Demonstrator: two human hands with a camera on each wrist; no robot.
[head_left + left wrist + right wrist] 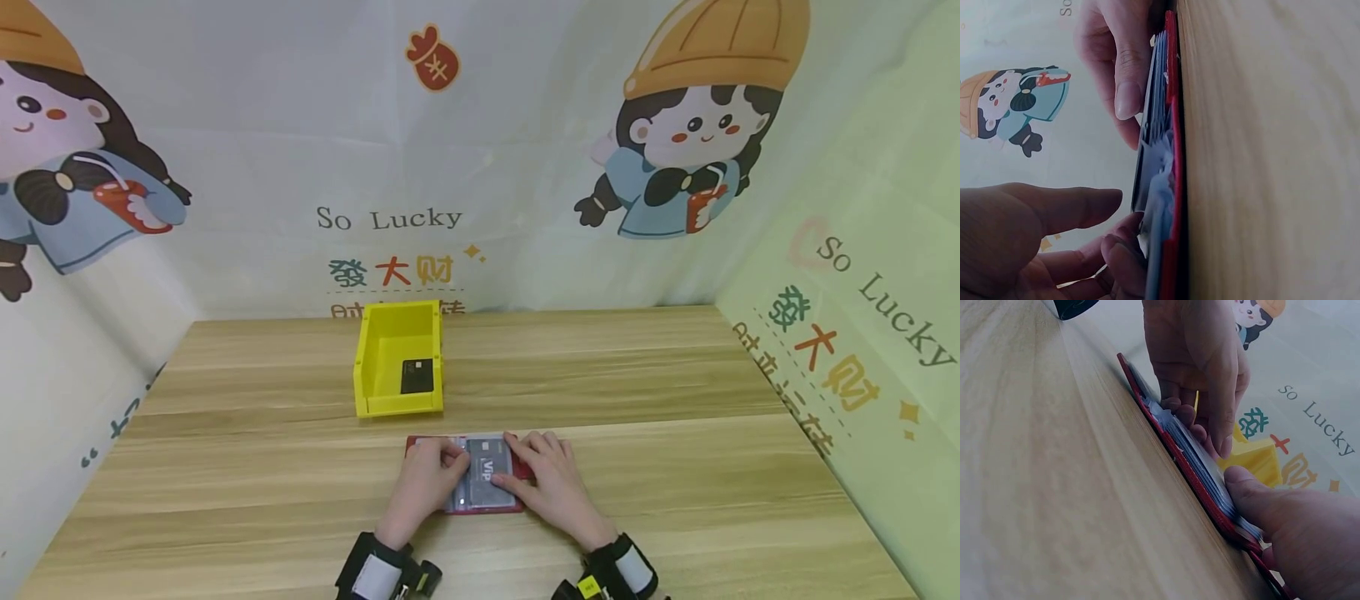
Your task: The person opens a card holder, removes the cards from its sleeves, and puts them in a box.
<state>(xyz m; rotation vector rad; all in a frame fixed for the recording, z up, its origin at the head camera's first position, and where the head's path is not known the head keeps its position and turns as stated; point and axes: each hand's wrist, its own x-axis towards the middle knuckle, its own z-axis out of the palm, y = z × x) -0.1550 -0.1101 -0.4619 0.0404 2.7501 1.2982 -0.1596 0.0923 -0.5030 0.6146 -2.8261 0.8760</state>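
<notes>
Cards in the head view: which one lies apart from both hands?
The black card inside the yellow bin; the grey VIP card is in the red holder, between left hand and right hand.

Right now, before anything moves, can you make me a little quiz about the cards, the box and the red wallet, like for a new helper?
1. True or false: the black card lies outside the box.
2. Fill in: the grey card in the wallet reads "___".
3. Pick one. The box is: (a) in front of the wallet, nearer the person; (b) beyond the wallet, farther from the person; (c) under the wallet.

Key: 1. False, it lies inside. 2. VIP. 3. b.
</notes>
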